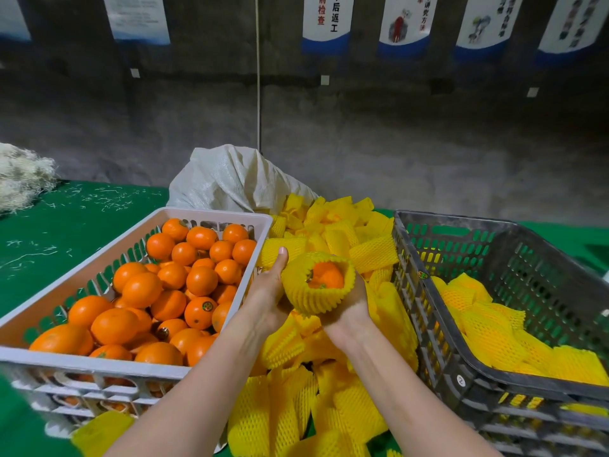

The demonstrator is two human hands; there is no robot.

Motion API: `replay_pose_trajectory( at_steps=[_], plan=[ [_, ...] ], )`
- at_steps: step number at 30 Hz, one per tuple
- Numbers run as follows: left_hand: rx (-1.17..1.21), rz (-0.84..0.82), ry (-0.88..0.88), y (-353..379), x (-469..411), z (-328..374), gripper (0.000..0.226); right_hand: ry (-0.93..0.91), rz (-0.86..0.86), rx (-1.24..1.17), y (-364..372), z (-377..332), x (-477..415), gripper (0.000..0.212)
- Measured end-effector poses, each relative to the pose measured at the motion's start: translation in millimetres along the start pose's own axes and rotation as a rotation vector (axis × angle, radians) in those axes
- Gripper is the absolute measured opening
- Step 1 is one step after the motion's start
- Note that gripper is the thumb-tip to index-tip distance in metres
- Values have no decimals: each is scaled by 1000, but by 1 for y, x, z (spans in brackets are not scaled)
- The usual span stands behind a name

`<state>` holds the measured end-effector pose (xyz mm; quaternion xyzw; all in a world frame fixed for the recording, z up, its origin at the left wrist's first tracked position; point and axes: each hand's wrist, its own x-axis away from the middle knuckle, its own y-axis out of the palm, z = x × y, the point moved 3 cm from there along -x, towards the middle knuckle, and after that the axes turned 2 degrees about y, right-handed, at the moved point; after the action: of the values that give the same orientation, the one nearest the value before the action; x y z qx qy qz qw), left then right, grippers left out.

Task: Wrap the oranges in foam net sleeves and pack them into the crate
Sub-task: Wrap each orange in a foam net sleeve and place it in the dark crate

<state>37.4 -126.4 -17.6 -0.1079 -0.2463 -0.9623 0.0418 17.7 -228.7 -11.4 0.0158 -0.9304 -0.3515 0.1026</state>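
Above a green worktop [66,225] strewn with pale shreds, you held one orange [326,275] nested in a yellow foam net sleeve [316,291], its open mouth turned up toward you so the fruit showed inside. Your left hand [267,291] pressed against the sleeve's left side with the thumb pointing away from you, while your right hand [349,311] cupped it from beneath and to the right; the fingers of both hands were closed around the sleeved orange, most of them hidden behind it. Beneath your hands lay a loose heap of empty yellow sleeves [329,232], filling the gap between the two crates and spilling toward you. To your left stood a white crate [108,252] piled with bare oranges [171,285], several bearing small round stickers. To your right stood a dark grey crate [425,291], with a layer of already sleeved fruit [494,331] on its floor. A pale woven sack [237,179] slumped behind the heap, and a mound of whitish shredded filler [23,176] sat at the far left edge of the worktop. Posters [326,21] hung in a row on the grey wall beyond.
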Motion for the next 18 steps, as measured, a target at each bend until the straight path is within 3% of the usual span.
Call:
replay_pose_trajectory(
  at_steps=[6, 10, 13, 18],
  plan=[
    [-180, -44, -36, -1, 5, -2, 46, -91, 57, 131, -10, -1, -4, 22],
    [-125, -211, -146, -2, 10, -2, 15, -316, 93, 490, -18, -4, -2, 17],
    [-69, -328, -189, 6, 14, -3, 30, -420, 64, 669, -18, -10, 0, 20],
    [-158, -253, -84, 5, 17, -7, 17, -463, 36, 782, -21, -11, 5, 21]
  ],
)
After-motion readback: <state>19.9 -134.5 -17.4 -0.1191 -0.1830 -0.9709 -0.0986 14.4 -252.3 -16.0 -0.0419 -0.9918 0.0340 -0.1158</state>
